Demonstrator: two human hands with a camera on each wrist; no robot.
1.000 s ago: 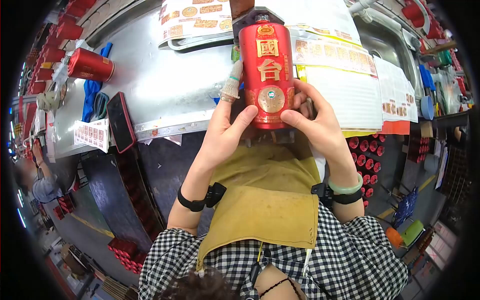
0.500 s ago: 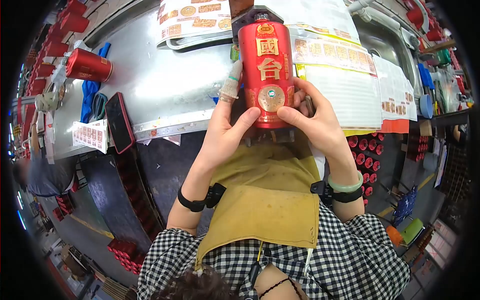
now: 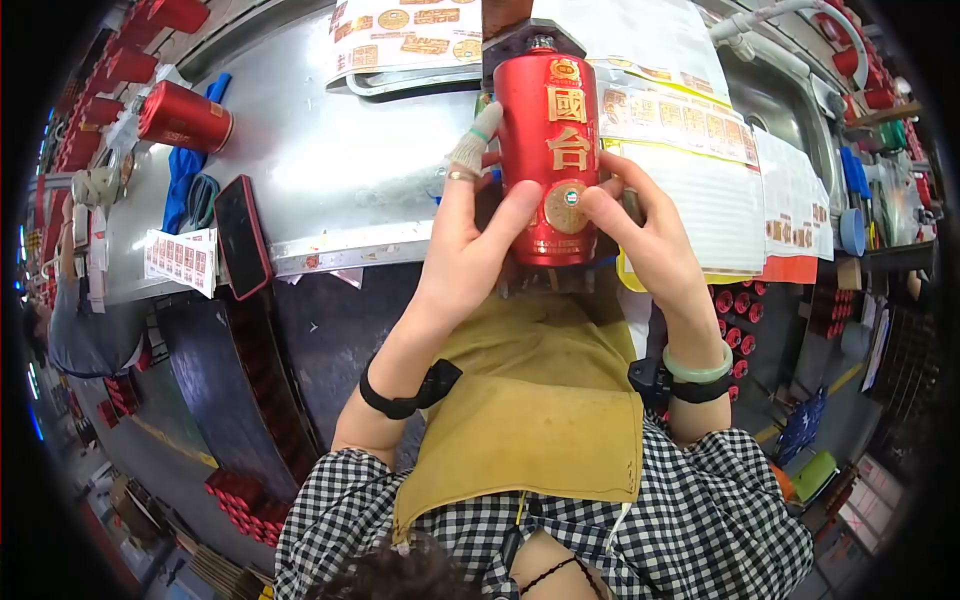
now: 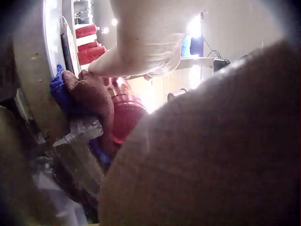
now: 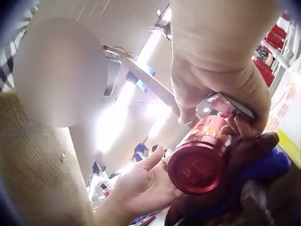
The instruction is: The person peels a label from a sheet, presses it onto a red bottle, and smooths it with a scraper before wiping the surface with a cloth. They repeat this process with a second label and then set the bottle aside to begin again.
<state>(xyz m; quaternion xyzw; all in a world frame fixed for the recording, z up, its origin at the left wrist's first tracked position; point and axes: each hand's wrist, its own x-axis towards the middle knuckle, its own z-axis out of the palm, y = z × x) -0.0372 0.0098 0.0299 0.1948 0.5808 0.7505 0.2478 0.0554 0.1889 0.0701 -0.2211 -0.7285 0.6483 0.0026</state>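
A red bottle point(image 3: 545, 160) with gold characters and a round gold label lies with its neck away from the body. The left hand point(image 3: 475, 235) grips its left side, thumb on the lower front, a cloth cover on one finger. On the other side the right hand point(image 3: 650, 230) has its thumb at the round label's edge and fingers around the side. In the right wrist view the bottle's base point(image 5: 196, 169) faces the camera, and the right hand point(image 5: 221, 80) has a dark, flat object tucked in its fingers. The left wrist view shows only part of the bottle point(image 4: 128, 115).
Sticker sheets point(image 3: 690, 125) lie right of the bottle, more point(image 3: 400, 40) behind it. On the metal table point(image 3: 330, 150) at left are another red bottle point(image 3: 185, 117), a phone point(image 3: 243, 237) and a small label sheet point(image 3: 182, 260). A sink point(image 3: 780, 90) is at right.
The bottle has turned about its length, so its characters and round label sit further right. The left thumb has moved up along it, and the right thumb now lies at the label's right edge.
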